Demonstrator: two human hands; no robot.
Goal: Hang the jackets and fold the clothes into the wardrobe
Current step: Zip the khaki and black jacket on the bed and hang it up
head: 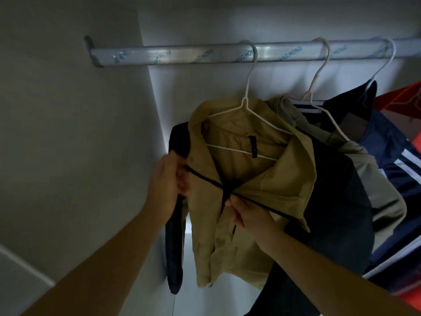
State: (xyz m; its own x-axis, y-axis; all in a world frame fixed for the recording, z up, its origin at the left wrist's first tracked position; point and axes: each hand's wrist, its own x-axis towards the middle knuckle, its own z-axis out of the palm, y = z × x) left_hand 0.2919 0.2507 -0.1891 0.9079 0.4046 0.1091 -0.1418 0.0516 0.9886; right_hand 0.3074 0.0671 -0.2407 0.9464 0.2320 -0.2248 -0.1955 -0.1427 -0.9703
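1. A silvery metal hanging rail [182, 54] runs across the top of the wardrobe. Its left end sits in a bracket [90, 50] on the pale side wall [68, 133].
2. Three white wire hangers hook over the rail: left hanger [245, 101], middle hanger [309, 92], right hanger [393, 56].
3. The left hanger bears a tan jacket [250, 174], the middle one an olive garment [385, 201], and the right one a navy striped jacket [387, 142].

Location: interior of a domestic wardrobe [205, 83]. A metal hanging rail [182, 54] (wrapped in clear film with blue lettering) runs from the plain white side panel [68, 133] across the back. White wire hangers [245, 102] hook over the rail and carry a tan jacket [262, 174], a navy striped jacket [387, 144] and further garments, packed close together.
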